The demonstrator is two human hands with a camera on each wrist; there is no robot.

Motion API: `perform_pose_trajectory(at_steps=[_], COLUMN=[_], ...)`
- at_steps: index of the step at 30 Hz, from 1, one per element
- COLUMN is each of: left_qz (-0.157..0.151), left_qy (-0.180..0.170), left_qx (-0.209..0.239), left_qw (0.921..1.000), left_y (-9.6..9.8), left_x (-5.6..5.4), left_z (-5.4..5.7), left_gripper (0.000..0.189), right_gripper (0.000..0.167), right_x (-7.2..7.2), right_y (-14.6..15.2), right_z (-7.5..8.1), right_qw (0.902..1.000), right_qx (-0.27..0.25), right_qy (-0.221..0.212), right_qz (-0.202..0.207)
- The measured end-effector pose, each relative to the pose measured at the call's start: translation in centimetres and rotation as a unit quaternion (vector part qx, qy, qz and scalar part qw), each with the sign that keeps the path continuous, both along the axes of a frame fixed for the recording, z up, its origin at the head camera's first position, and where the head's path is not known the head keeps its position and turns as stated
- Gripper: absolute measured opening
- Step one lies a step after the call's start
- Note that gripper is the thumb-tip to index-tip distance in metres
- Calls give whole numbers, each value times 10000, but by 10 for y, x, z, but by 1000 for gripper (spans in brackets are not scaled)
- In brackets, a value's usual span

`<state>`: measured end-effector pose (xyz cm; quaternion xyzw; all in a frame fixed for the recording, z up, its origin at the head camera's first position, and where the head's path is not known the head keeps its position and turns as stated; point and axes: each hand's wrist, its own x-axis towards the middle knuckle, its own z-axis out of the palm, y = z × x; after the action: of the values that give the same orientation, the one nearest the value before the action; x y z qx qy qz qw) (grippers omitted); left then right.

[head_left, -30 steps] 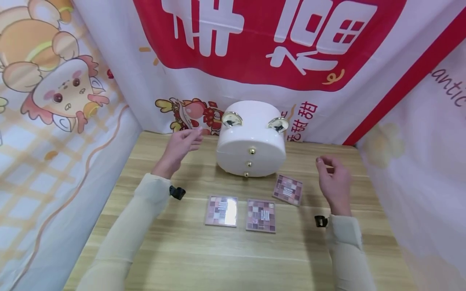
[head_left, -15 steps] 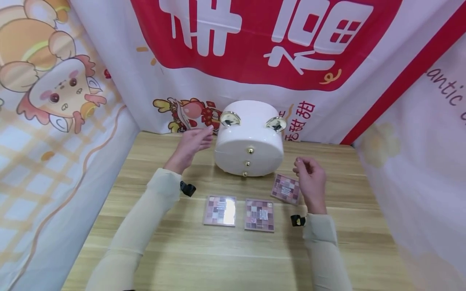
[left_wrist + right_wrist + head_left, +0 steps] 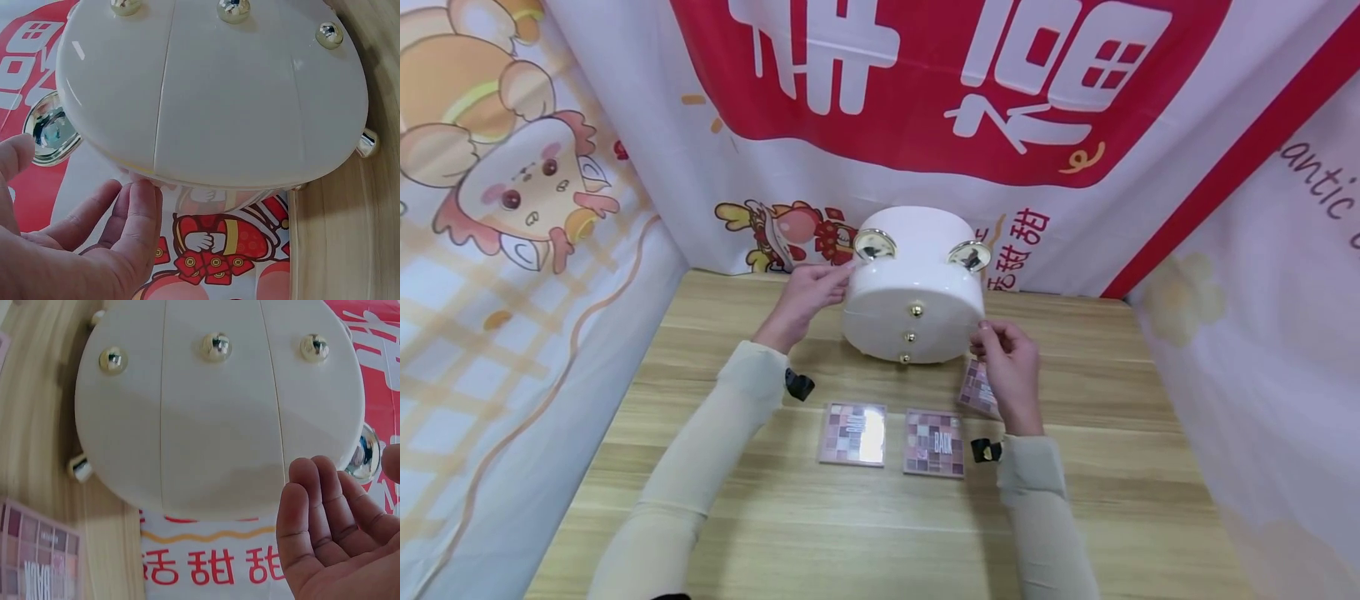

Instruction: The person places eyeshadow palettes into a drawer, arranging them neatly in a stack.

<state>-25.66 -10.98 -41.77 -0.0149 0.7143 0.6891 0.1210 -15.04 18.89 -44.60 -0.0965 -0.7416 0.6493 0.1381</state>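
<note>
A glossy white bear-eared storage box (image 3: 913, 275) with gold knobs down its front stands at the back of the table. My left hand (image 3: 808, 300) is at the box's left side, fingers extended; in the left wrist view its fingertips (image 3: 140, 194) meet or nearly meet the box's side edge. On the other side my right hand (image 3: 1013, 367) reaches the lower right edge with relaxed, slightly bent fingers. In the right wrist view its fingertips (image 3: 304, 472) overlap the box's edge; contact is hard to tell. Neither hand grips anything.
Two eyeshadow palettes, a left one (image 3: 842, 433) and a middle one (image 3: 932, 446), lie in front of the box. A third palette (image 3: 976, 390) is partly covered by my right hand. Printed cloth (image 3: 820, 167) hangs behind the wooden table (image 3: 850, 542).
Both hands have moved inward to the box, the left one rightward and the right one leftward over the third palette. The box and palettes have stayed in place.
</note>
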Motion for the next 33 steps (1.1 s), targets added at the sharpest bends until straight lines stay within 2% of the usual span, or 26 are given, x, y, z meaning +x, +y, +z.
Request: perform_pose_trajectory(at_steps=[5,9,12,17,25,33], left_qz=[8,43,81,70,123,118], left_qy=[88,124,156,163,197,165], left_qx=[-127,-414,-683,-822,-894,-856], left_qw=[9999,9991,9975,9965,9957,9961], left_y=[1,1,1,3,5,5], left_x=[-3,-4,-4,-3,-3,-1], left_z=[-3,-5,-6,-7,-9,-9], left_gripper=[47,46,50,57,60,59], right_gripper=[26,25,24,22,26,34], right_x=[-3,-8,-12,-17,-25,-29], right_y=[-12,-24,-34,-47,-59,-67], right_z=[3,4,5,3,-1,1], right_qw=[9999,9998,9995,9990,9969,9965], right_qx=[-97,-112,-125,-151,-287,-75], right_qy=[6,0,-59,-106,-269,-401], right_qz=[94,180,299,418,677,728])
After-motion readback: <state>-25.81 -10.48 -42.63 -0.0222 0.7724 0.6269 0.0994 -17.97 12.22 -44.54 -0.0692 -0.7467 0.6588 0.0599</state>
